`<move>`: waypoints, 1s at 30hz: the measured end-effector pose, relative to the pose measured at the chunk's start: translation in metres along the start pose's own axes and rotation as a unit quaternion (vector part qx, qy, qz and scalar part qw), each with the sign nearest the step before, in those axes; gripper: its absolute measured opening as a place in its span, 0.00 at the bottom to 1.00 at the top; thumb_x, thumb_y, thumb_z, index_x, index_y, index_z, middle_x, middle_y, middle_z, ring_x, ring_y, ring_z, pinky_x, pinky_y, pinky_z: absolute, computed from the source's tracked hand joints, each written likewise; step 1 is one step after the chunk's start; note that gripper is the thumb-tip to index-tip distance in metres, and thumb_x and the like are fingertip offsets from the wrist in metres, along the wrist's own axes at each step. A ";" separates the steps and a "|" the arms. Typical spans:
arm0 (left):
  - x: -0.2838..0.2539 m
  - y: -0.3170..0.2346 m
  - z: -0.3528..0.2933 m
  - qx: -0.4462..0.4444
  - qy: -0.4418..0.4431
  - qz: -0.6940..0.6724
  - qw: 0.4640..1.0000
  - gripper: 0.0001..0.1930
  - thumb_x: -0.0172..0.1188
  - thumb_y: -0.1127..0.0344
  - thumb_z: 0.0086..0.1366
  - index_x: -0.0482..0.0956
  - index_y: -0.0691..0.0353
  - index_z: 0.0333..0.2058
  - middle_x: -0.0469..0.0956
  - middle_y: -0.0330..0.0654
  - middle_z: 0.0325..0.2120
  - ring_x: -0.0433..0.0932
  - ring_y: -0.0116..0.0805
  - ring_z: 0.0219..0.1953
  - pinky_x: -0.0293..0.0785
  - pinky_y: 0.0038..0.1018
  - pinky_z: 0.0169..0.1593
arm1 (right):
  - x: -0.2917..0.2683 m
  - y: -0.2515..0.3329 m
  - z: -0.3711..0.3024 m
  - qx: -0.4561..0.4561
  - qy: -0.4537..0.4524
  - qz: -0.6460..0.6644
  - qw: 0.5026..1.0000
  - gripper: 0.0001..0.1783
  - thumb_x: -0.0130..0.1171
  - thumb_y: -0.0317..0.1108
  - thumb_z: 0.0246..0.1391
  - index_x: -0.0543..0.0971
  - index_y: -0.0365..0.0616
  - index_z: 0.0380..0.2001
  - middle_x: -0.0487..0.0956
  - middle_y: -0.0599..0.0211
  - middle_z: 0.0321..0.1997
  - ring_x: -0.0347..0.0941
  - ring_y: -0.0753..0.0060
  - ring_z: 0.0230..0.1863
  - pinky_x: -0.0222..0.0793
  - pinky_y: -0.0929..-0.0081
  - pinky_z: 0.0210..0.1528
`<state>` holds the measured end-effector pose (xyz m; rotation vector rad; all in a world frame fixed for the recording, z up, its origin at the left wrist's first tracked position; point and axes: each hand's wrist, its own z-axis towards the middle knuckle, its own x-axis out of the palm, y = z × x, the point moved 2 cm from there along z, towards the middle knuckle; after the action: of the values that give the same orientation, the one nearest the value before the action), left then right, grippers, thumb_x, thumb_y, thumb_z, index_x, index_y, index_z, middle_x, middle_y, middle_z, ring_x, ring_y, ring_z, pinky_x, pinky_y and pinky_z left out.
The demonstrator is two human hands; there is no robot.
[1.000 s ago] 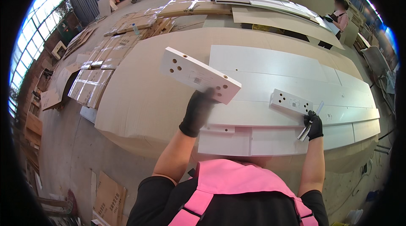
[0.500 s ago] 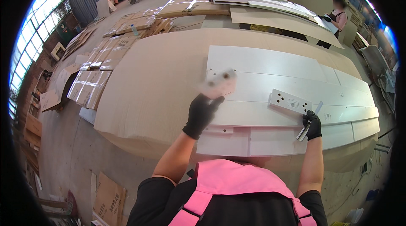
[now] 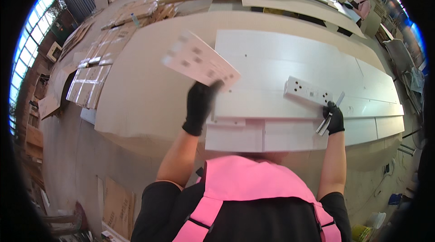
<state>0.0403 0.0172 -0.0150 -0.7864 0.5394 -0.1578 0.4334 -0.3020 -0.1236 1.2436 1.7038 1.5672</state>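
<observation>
My left hand (image 3: 200,104), in a black glove, is closed on the lower edge of a short white panel (image 3: 199,58) with dark holes. That panel is tilted, lifted above the work surface, and blurred by motion. My right hand (image 3: 334,119), also gloved in black, grips a thin silvery strip (image 3: 322,127) that resembles a ruler; its kind is unclear. The same fingers touch the end of a narrow white board (image 3: 302,89) with drilled holes and a small label. Below these lie several large white panels (image 3: 272,70), side by side and overlapping.
A big cardboard-covered surface (image 3: 136,88) bears the panels. Wrapped flat cartons (image 3: 93,81) are stacked to the left. More boards (image 3: 290,2) lie on a stack at the back, where a person (image 3: 361,6) stands at the right. Loose cardboard (image 3: 118,208) lies at lower left.
My left hand has moved left and swung its panel up and left, turning more of the holed face into view. My right hand keeps its hold, and the whole view has shifted slightly.
</observation>
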 end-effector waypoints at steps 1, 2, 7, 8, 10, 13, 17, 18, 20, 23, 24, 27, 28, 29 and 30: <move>-0.004 0.004 -0.003 -0.094 -0.048 -0.144 0.984 0.13 0.59 0.63 0.64 0.79 0.69 0.40 0.81 0.43 0.34 0.79 0.32 0.34 0.74 0.28 0.39 | 0.000 0.000 0.001 0.007 -0.014 0.007 1.000 0.09 0.58 0.36 0.57 0.76 0.43 0.36 0.76 0.67 0.23 0.68 0.79 0.21 0.65 0.84 0.24; -0.006 0.007 -0.006 -0.155 -0.088 -0.290 0.940 0.14 0.58 0.63 0.65 0.77 0.70 0.42 0.80 0.42 0.35 0.79 0.29 0.35 0.74 0.27 0.40 | 0.000 0.001 0.000 0.007 -0.017 0.005 1.000 0.09 0.58 0.36 0.58 0.76 0.43 0.37 0.76 0.67 0.24 0.68 0.79 0.21 0.64 0.84 0.23; -0.030 0.018 -0.028 -0.240 -0.122 -0.282 0.921 0.15 0.61 0.59 0.63 0.78 0.65 0.40 0.79 0.37 0.30 0.76 0.23 0.30 0.72 0.22 0.35 | 0.000 0.002 0.000 0.016 -0.029 -0.018 0.999 0.09 0.58 0.37 0.58 0.76 0.43 0.37 0.77 0.68 0.24 0.69 0.80 0.22 0.65 0.86 0.24; -0.032 0.020 -0.034 -0.251 -0.122 -0.279 0.919 0.15 0.61 0.58 0.64 0.78 0.65 0.40 0.79 0.37 0.29 0.76 0.23 0.30 0.72 0.21 0.35 | 0.000 0.002 0.000 0.017 -0.025 -0.014 0.999 0.09 0.58 0.37 0.58 0.76 0.44 0.37 0.77 0.69 0.25 0.69 0.80 0.23 0.66 0.86 0.25; -0.035 0.022 -0.047 -0.275 -0.122 -0.280 0.911 0.15 0.60 0.57 0.64 0.78 0.64 0.40 0.78 0.36 0.29 0.76 0.23 0.29 0.71 0.21 0.34 | -0.001 0.002 0.001 0.011 -0.014 -0.011 1.000 0.10 0.58 0.38 0.58 0.76 0.44 0.37 0.77 0.69 0.25 0.70 0.81 0.24 0.67 0.86 0.26; -0.037 0.027 -0.065 -0.325 -0.131 -0.273 0.896 0.16 0.59 0.55 0.65 0.78 0.63 0.40 0.77 0.35 0.27 0.74 0.22 0.29 0.69 0.20 0.32 | -0.007 -0.001 0.005 0.028 -0.032 -0.006 0.999 0.10 0.59 0.37 0.57 0.76 0.44 0.37 0.77 0.70 0.26 0.72 0.81 0.26 0.69 0.86 0.27; -0.041 0.033 -0.077 -0.331 -0.142 -0.267 0.894 0.16 0.58 0.54 0.66 0.78 0.63 0.39 0.77 0.35 0.27 0.72 0.21 0.26 0.65 0.19 0.30 | -0.011 -0.005 0.015 0.022 -0.037 -0.007 0.999 0.10 0.59 0.36 0.57 0.76 0.43 0.38 0.77 0.68 0.26 0.73 0.80 0.27 0.70 0.85 0.27; -0.043 0.034 -0.079 -0.332 -0.142 -0.264 0.894 0.16 0.58 0.54 0.66 0.78 0.63 0.39 0.77 0.34 0.26 0.71 0.20 0.26 0.64 0.19 0.29 | -0.012 -0.006 0.015 0.035 -0.029 0.008 0.999 0.10 0.58 0.36 0.58 0.75 0.43 0.39 0.78 0.67 0.26 0.73 0.79 0.27 0.70 0.84 0.28; -0.045 0.033 -0.087 -0.343 -0.151 -0.250 0.893 0.16 0.58 0.54 0.66 0.78 0.63 0.39 0.76 0.34 0.26 0.70 0.20 0.25 0.63 0.19 0.28 | -0.014 -0.007 0.013 0.037 -0.048 0.023 0.998 0.10 0.58 0.35 0.58 0.75 0.42 0.39 0.78 0.64 0.26 0.73 0.77 0.26 0.70 0.83 0.28; -0.037 0.030 -0.095 -0.350 -0.140 -0.260 0.889 0.15 0.57 0.54 0.66 0.77 0.63 0.38 0.75 0.34 0.24 0.68 0.20 0.24 0.62 0.19 0.28 | -0.009 -0.009 0.007 0.016 0.003 0.051 0.999 0.10 0.58 0.33 0.57 0.74 0.40 0.38 0.78 0.61 0.27 0.74 0.73 0.26 0.71 0.80 0.28; -0.034 0.027 -0.097 -0.342 -0.131 -0.274 0.889 0.15 0.57 0.55 0.66 0.77 0.63 0.37 0.75 0.34 0.24 0.67 0.19 0.24 0.62 0.19 0.28 | -0.008 -0.008 0.005 0.027 -0.021 0.061 0.998 0.10 0.59 0.33 0.57 0.74 0.40 0.38 0.78 0.61 0.27 0.74 0.72 0.25 0.72 0.79 0.27; -0.024 0.020 -0.096 -0.333 -0.101 -0.289 0.892 0.15 0.57 0.55 0.66 0.76 0.63 0.37 0.73 0.33 0.24 0.66 0.20 0.24 0.61 0.19 0.29 | 0.001 -0.001 -0.003 0.007 -0.054 0.026 0.998 0.09 0.59 0.32 0.57 0.75 0.40 0.38 0.79 0.62 0.29 0.75 0.73 0.27 0.73 0.79 0.29; -0.022 0.018 -0.095 -0.326 -0.094 -0.297 0.893 0.15 0.57 0.54 0.66 0.76 0.63 0.37 0.73 0.33 0.24 0.66 0.20 0.25 0.61 0.19 0.30 | 0.006 0.001 -0.007 0.005 -0.048 0.030 0.998 0.09 0.58 0.33 0.57 0.75 0.41 0.38 0.79 0.63 0.29 0.76 0.74 0.27 0.74 0.80 0.29; -0.021 0.017 -0.094 -0.345 -0.096 -0.281 0.890 0.16 0.58 0.54 0.66 0.75 0.63 0.37 0.72 0.33 0.23 0.66 0.20 0.24 0.61 0.19 0.30 | 0.007 0.004 -0.010 0.008 -0.058 0.016 0.998 0.09 0.58 0.32 0.57 0.75 0.40 0.38 0.79 0.63 0.30 0.76 0.72 0.28 0.75 0.78 0.31; -0.020 0.016 -0.092 -0.341 -0.089 -0.282 0.892 0.16 0.58 0.53 0.66 0.75 0.63 0.37 0.72 0.33 0.23 0.66 0.20 0.24 0.61 0.19 0.30 | 0.010 0.007 -0.013 0.013 -0.044 0.016 0.999 0.08 0.59 0.31 0.57 0.74 0.39 0.37 0.78 0.63 0.30 0.77 0.71 0.29 0.75 0.76 0.33</move>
<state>-0.0255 -0.0231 -0.0715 -1.6255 0.1622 -0.4404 0.4201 -0.3002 -0.1127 1.3389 1.6616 1.4905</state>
